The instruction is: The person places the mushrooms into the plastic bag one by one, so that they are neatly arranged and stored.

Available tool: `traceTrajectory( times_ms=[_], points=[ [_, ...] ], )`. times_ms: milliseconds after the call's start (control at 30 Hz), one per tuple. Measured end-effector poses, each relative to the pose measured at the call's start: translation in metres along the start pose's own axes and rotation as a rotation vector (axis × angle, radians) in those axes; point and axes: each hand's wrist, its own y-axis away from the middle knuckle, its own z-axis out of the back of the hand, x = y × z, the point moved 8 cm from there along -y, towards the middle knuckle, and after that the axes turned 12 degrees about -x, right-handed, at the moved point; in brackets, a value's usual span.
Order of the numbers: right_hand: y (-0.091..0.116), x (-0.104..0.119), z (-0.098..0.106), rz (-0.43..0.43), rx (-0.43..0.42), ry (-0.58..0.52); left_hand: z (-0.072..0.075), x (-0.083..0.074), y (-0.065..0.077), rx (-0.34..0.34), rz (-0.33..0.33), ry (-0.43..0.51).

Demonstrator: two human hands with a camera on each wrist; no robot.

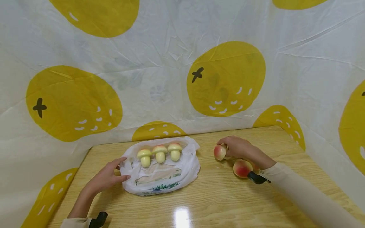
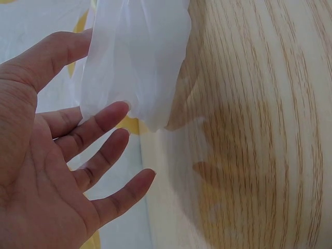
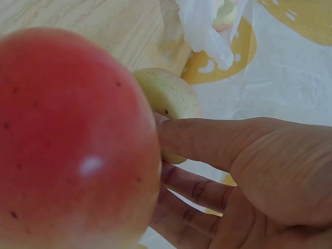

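So, biggest thing first: a white sheet (image 1: 159, 98) printed with big yellow fruit hangs behind the setup and runs down both sides. Up against it is a wood-grain counter (image 1: 211, 196), with a bright patch of glare near the front edge.

Left of centre on the counter is a white plastic bag (image 1: 190, 164), spread wide and facing up, with a crumpled rim and green print on the near side. Three mushrooms (image 1: 160, 154) lie in it, side by side in a row toward the back. Caps point at the sheet, stems point back at the person, so their long axes run roughly front to back.

Hands: the left hand (image 1: 106, 175) has its fingers spread wide at the bag's left edge, just touching the plastic. The right hand (image 1: 238, 147) is over on the right, fingers narrowed around a red-and-cream piece (image 1: 219, 152), well apart from the bag. The rounded side of that piece faces left, toward the bag; fingers cover too much of it to tell its long axis.

Near the right wrist sits a red-and-yellow peach (image 1: 241, 168), with another reddish bit (image 1: 255, 169) partly hidden behind it. Can't tell what that one is.
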Motion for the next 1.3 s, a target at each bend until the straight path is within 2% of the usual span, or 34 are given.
traceTrajectory(
  times_ms=[233,400,667,1100,1300],
  points=[
    [-0.0024,-0.0006,-0.0043,0.034,0.004,-0.044,-0.0009,0.0019,-0.0003,0.0,0.005,0.0],
    [-0.0014,0.0001,-0.0029,0.036,-0.011,-0.03,-0.0012,0.0025,-0.001,-0.002,0.003,0.008],
    [-0.0027,-0.0015,-0.0066,0.022,0.013,0.0,-0.0005,-0.0004,0.0005,-0.001,-0.001,0.016],
    [-0.0071,-0.0057,-0.0077,0.017,0.001,-0.075,0.0006,-0.0016,0.0016,0.0,0.002,0.007],
    [-0.0095,-0.0062,-0.0066,-0.015,0.004,-0.137,0.0021,-0.0016,0.0026,-0.004,0.009,0.007]
  ],
)
